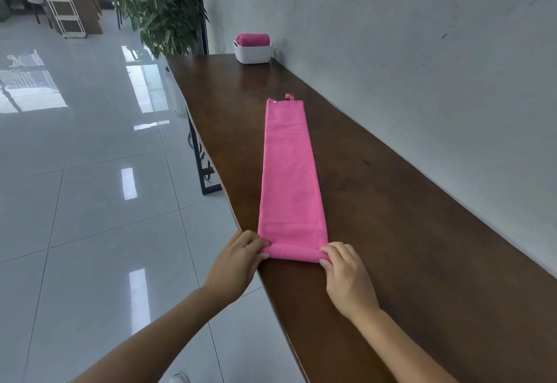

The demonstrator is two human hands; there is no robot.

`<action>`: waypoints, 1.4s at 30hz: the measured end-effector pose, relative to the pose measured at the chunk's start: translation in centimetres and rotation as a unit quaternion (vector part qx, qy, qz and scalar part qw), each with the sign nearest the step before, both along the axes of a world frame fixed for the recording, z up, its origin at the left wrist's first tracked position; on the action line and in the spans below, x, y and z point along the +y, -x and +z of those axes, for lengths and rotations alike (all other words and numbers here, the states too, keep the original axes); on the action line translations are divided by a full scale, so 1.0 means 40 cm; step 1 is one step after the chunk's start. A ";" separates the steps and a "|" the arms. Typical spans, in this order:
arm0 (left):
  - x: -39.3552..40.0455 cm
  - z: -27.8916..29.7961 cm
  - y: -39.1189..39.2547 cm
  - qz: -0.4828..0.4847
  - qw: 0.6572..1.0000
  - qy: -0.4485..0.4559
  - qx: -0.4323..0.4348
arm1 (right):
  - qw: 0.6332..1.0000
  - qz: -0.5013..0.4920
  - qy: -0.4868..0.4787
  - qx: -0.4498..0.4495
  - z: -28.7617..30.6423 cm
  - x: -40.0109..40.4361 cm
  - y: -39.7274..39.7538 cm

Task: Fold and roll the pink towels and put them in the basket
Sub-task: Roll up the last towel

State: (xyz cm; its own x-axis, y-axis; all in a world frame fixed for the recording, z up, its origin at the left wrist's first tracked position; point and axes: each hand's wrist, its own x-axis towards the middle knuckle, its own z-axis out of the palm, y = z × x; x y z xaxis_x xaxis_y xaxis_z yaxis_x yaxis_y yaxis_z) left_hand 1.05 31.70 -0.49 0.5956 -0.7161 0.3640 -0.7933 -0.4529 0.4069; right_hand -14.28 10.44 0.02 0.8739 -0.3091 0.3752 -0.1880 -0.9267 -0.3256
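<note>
Pinching the pink towel's (290,171) rolled near edge, left hand (238,265) and right hand (346,277); bare table (422,232) beyond.

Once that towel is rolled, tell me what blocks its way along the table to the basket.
Nothing visible does. Beyond the pink towel, held at its rolled near end by the left hand and right hand, the table lies bare up to the white basket, which already holds one rolled towel.

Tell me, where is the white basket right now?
The white basket sits at the far end of the wooden table, close to the wall, holding a rolled pink towel.
</note>
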 end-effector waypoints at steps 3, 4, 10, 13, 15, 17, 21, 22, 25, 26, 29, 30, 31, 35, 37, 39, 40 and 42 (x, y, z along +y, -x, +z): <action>-0.012 0.017 -0.006 0.031 0.994 0.008 0.102 | 0.998 -0.019 -0.063 0.022 0.009 -0.002 -0.013; -0.014 0.025 -0.005 0.044 0.990 0.014 0.130 | 0.997 -0.022 -0.073 0.033 0.012 -0.005 -0.016; -0.008 0.070 -0.012 0.115 0.941 -0.030 0.317 | 0.963 -0.027 -0.197 0.184 0.048 -0.033 -0.017; -0.010 0.077 -0.011 0.137 0.938 -0.067 0.311 | 0.943 -0.039 -0.248 0.219 0.072 -0.042 -0.031; -0.019 0.070 0.000 0.155 0.954 -0.047 0.253 | 0.941 -0.064 -0.280 0.178 0.079 -0.039 -0.040; -0.026 0.057 0.015 0.153 0.979 0.014 0.133 | 0.952 -0.098 -0.275 0.092 0.079 -0.023 -0.038; -0.024 -0.008 0.025 0.024 0.991 0.014 -0.130 | 0.995 -0.069 -0.049 -0.061 0.038 0.010 -0.012; -0.021 -0.019 0.027 0.008 0.989 0.015 -0.146 | 0.995 -0.042 0.003 -0.085 0.022 0.011 -0.004; -0.002 -0.042 0.030 -0.019 0.985 0.041 -0.167 | 0.992 0.004 0.073 -0.101 -0.014 0.009 0.021; 0.001 -0.045 0.030 -0.025 0.984 0.039 -0.172 | 0.993 0.005 0.078 -0.084 -0.020 0.010 0.027; -0.001 -0.040 0.017 -0.030 0.988 0.020 -0.152 | 0.996 -0.006 0.090 -0.015 -0.028 0.005 0.027; -0.004 -0.039 0.012 -0.025 0.990 0.016 -0.141 | 0.995 -0.013 0.096 0.000 -0.027 0.001 0.022; -0.008 -0.033 0.009 -0.018 0.993 0.010 -0.119 | 0.995 -0.021 0.099 0.010 -0.025 -0.002 0.016; -0.021 -0.012 -0.007 0.010 1.000 0.023 0.012 | 0.997 -0.023 0.071 0.031 -0.015 -0.010 -0.005; -0.029 0.004 -0.009 0.039 0.995 0.042 0.086 | 0.999 -0.018 0.035 0.037 -0.008 -0.019 -0.014; -0.037 0.020 -0.007 0.079 0.984 0.054 0.150 | 0.998 -0.024 -0.019 0.047 0.007 -0.020 -0.020; -0.040 0.026 -0.005 0.098 0.978 0.053 0.177 | 0.997 -0.029 -0.054 0.050 0.016 -0.018 -0.020; -0.042 0.039 -0.002 0.128 0.965 0.033 0.227 | 0.989 -0.038 -0.131 0.050 0.034 -0.014 -0.012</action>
